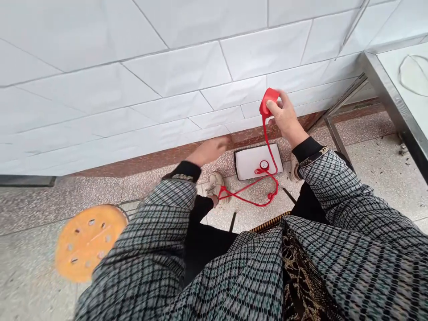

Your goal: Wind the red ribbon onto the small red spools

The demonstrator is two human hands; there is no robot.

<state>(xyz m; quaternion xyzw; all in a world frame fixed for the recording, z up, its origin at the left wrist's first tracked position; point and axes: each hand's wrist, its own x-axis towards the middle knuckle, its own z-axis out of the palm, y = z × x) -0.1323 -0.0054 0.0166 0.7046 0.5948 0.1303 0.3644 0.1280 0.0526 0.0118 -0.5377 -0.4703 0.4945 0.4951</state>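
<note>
Head view, lower left: an orange stool (88, 240). At centre, the left hand (210, 150) is motion-blurred, so I cannot tell its grip. Red ribbon (269, 99) loops over the floor beside a shoe (216, 183) and a white box (249, 162), then rises to the right hand (284, 118), whose fingers are pinched onto it. The slack could likely snag the shoe and tangle.

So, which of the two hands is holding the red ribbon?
The right hand, raised in front of the tiled wall, pinches the red ribbon by its looped end. The left hand is lower, blurred, and no ribbon shows in it.
</note>
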